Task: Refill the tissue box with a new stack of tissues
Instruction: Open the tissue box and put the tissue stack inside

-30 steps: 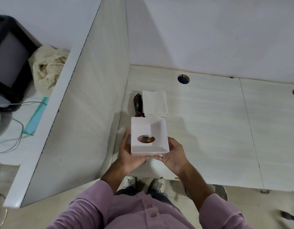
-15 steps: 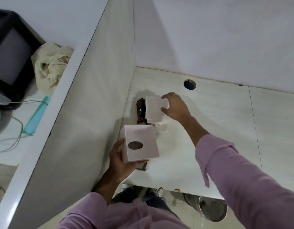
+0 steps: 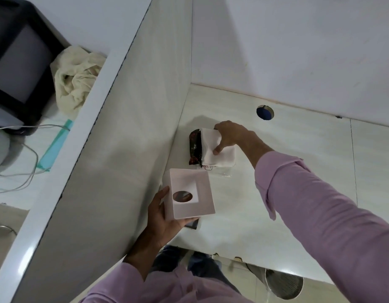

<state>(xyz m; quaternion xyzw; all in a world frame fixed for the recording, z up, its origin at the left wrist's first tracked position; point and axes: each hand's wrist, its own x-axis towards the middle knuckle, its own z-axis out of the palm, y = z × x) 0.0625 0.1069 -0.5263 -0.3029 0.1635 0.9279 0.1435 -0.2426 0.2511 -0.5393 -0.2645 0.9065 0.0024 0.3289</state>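
Note:
A white square tissue box with an oval slot is held upside down, its open underside facing me, in my left hand near the desk's front edge. Farther back lies a white stack of tissues in clear wrapping. My right hand grips the stack, fingers curled over its far edge and thumb pressing on its top. A dark patterned wrapper lies against the stack's left side.
A tall partition wall bounds the desk on the left, a wall at the back. A round cable hole is behind the stack. A small dark object lies under the box. A bin stands below the desk edge.
My right hand let go of the box, reached back to the tissue stack and closed on it. My left hand kept the box and tilted it.

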